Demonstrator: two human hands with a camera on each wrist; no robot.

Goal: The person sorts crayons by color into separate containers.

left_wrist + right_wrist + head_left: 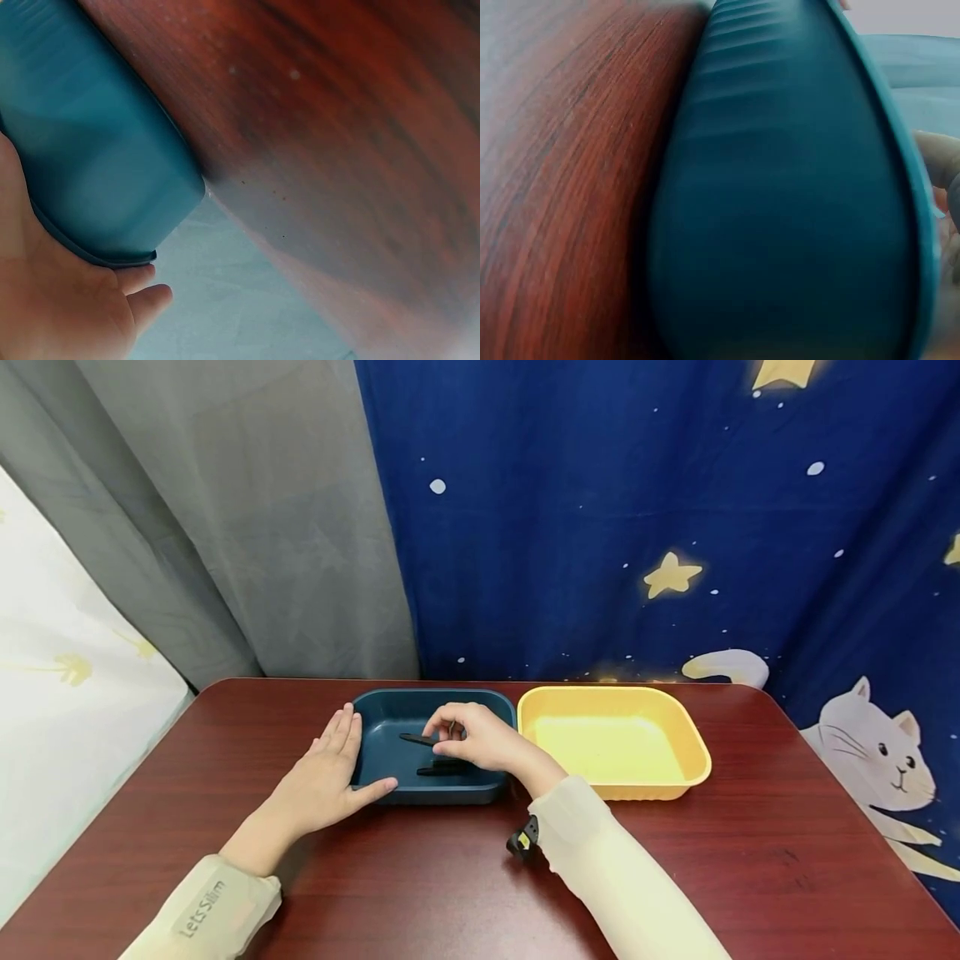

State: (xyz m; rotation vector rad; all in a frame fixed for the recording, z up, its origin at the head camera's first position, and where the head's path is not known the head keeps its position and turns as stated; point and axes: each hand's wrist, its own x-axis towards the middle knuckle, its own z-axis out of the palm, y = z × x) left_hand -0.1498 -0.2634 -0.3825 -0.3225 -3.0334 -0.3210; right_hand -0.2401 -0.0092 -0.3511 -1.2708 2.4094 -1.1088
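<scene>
A dark blue tray [431, 795] stands near the back of the table with slim black pen-like things inside. My right hand [480, 739] reaches over it and pinches one black pen [415, 738] between thumb and fingers. Below that hand, more black pens [438, 769] lie on the tray's floor, partly covered by the hand. My left hand [322, 781] rests along the tray's left rim, fingers straight and thumb over the front edge. In the left wrist view that hand [67, 307] touches the rim. The right wrist view shows mostly the tray's outer wall [780, 202].
A yellow tray [607, 789] sits right beside the blue one, close to its right side. Both stand on a reddish-brown wooden table [420, 877]. Grey and blue curtains [540, 527] hang behind the table's back edge. A black strap [522, 839] is on the right wrist.
</scene>
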